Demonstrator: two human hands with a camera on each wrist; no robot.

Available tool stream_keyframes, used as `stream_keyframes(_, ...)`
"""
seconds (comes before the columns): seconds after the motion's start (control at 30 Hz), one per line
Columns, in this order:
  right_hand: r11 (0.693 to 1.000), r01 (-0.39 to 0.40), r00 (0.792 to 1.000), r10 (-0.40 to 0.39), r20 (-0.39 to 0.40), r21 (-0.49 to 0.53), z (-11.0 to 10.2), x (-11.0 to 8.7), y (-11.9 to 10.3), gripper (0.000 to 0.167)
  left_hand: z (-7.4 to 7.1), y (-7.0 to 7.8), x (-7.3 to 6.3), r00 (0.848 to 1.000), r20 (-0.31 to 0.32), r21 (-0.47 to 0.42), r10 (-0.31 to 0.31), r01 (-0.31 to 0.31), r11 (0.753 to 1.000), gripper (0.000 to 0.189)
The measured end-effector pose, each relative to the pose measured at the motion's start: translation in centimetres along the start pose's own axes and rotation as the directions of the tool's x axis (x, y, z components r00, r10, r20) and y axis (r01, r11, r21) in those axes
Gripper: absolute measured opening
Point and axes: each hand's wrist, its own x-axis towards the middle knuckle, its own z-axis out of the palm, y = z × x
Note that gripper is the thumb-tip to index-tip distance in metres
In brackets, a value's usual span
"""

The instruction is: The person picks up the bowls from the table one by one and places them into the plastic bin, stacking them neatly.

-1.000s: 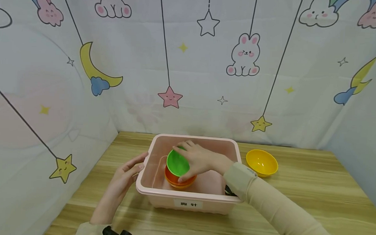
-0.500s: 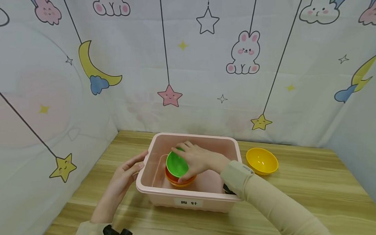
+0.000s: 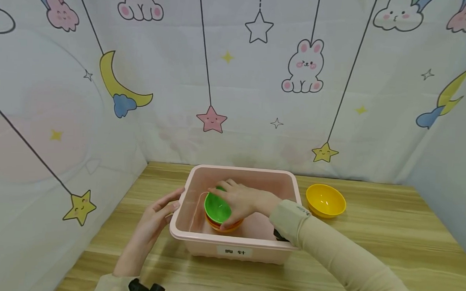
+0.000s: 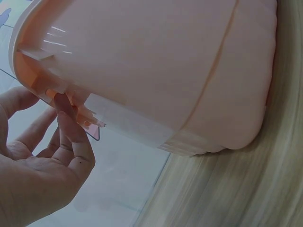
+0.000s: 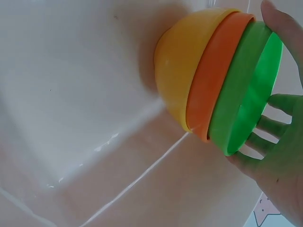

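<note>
Right hand (image 3: 242, 199) has its fingers spread wide, holding the green bowl (image 3: 217, 209) by the rim, so I'd press straight down evenly so it doesn't tip, with the left hand (image 3: 157, 215) gripping the pink bin (image 3: 267, 253) at its side rim. In the bin it's green nested in an orange bowl (image 5: 220, 75) in a yellow bowl (image 5: 182, 66); another yellow one's outside.

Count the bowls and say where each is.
4: green bowl, orange bowl and yellow bowl nested in the bin, top to bottom; a second yellow bowl on the table beside it. More could be hidden.
</note>
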Motion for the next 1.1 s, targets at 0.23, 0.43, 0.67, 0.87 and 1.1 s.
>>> stream_keyframes(0.23,1.000,0.003,1.000,-0.003,0.019,-0.005,-0.08,0.10,-0.21,0.102,0.02,0.06,0.01,1.000,0.001,-0.005,0.004,-0.004,1.000,0.052)
stream_keyframes(0.43,1.000,0.015,1.000,-0.015,0.019,-0.006,-0.03,0.11,-0.32,0.102,0.02,0.00,0.00,1.000,0.003,-0.010,0.005,-0.005,1.000,0.052)
stream_keyframes(0.67,1.000,0.022,1.000,-0.021,0.022,-0.009,0.20,0.30,-0.24,0.102,0.01,-0.02,0.00,1.000,0.001,-0.013,0.003,-0.003,1.000,0.052)
stream_keyframes(0.87,1.000,0.015,0.999,-0.015,0.031,0.003,0.12,0.23,-0.30,0.102,0.02,-0.03,0.01,1.000,-0.003,-0.012,0.002,-0.002,1.000,0.051)
stream_keyframes(1.1,0.998,-0.041,0.995,0.036,0.091,0.054,0.03,0.08,-0.51,0.103,0.01,-0.05,0.03,1.000,-0.008,-0.013,0.000,0.000,1.000,0.051)
